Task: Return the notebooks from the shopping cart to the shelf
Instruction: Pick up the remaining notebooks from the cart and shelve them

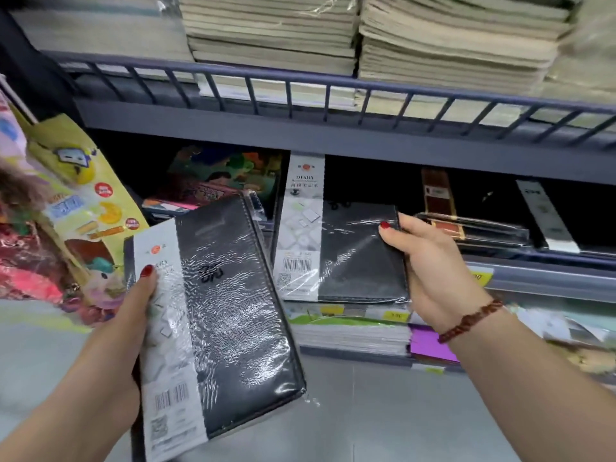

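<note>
**Two black notebooks, one in each hand, below the shelf rail**

Two film-wrapped notebooks are held in front of the shelving, both lower than the dark metal rail.

Below the rail's left end hang bright cartoon packets, blurred at the picture's edge.

Next comes the left hand, well below the rail. It grips the left notebook by its left edge. The thumb, with a red nail, presses on the white paper band, and the other fingers are hidden behind the cover. This notebook is black with a stitched edge and a barcode low on its band. It tilts, with its top leaning right and up toward the rail, and its glossy wrap catches the light. Behind its top corner, under the rail, lies a pile of colourful books.

Under the middle of the rail is the right notebook. Its white band, marked DIARY, reaches up almost to the shelf board that carries the rail. The right hand holds it by the right edge, with the thumb on the front cover and the fingers curled behind. A red bead bracelet circles that wrist. Lower than this notebook sits a stack of thin books with yellow price tags above it.

Under the rail's right part, more black notebooks lie flat, one with a brown band.

Above the rail, tall piles of pale exercise books fill the upper shelf.
</note>
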Tool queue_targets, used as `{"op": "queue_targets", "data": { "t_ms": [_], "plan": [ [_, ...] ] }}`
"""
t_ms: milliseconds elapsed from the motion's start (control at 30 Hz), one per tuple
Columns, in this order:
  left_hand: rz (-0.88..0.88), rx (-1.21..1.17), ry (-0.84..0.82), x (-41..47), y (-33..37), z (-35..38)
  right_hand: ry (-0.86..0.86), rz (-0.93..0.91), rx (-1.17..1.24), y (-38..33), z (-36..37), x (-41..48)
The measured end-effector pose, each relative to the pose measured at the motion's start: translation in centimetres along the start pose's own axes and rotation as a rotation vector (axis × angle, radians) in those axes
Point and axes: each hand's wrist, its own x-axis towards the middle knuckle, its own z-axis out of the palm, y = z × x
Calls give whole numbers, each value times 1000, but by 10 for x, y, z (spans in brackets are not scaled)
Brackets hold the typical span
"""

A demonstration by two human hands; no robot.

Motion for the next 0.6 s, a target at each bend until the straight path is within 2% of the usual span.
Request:
{"op": "queue_targets", "data": {
  "t_ms": [100,233,300,400,467,600],
  "plan": [
    [7,-32,-68,-6,4,-3,-46,26,5,4,0,-4],
    [-22,-31,-7,-8,5,-6,-24,26,-132,4,2,-5],
    [-68,-26,-42,-8,3,-5,-21,-19,-125,0,1,-8],
    [-85,-39,-52,-8,4,-9,-183,-86,-72,0,-6,-17],
    [-89,-69,-27,-6,3,-10,-271,-145,-191,4,-11,-23],
    [-110,-43,-29,4,-3,-11,-290,-280,-548,19,-14,-26]
  ]
}}
